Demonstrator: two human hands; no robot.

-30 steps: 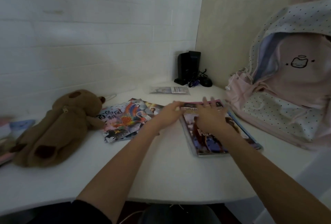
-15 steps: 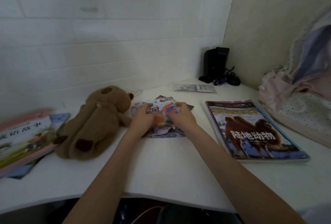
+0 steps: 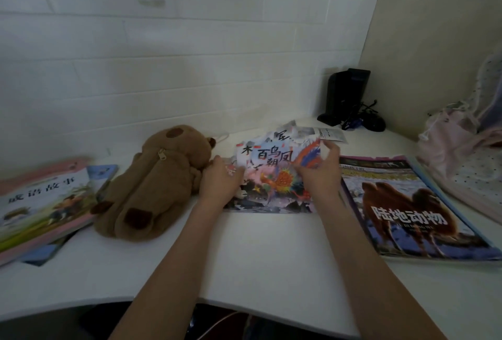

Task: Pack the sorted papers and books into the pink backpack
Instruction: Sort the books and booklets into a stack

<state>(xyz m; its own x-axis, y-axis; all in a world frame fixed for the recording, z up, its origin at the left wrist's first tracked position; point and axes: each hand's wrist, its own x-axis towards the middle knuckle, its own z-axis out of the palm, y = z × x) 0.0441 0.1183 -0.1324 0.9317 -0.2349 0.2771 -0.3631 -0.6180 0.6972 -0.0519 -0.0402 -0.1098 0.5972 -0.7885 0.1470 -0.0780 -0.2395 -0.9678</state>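
1. at a white corner desk (image 3: 271,252), a person's left hand (image 3: 221,182) and right hand (image 3: 317,174) clasp the side edges of a loose sheaf of brightly printed thin booklets (image 3: 274,174), far end lifted, near edge on the desk.
2. packing looks barely begun: the pink polka-dot fabric backpack (image 3: 461,149) sits at the right edge, only partly in frame; nothing is seen going in.
3. waiting on the desk: a large glossy camel-cover book (image 3: 407,209) atop a small stack, just beside the backpack, and a pink-edged storybook pile (image 3: 40,204) far left.
4. a brown plush zippered toy (image 3: 152,185) lies between the piles; a black upright device with cables (image 3: 347,95) stands in the corner against white brick-pattern walls.
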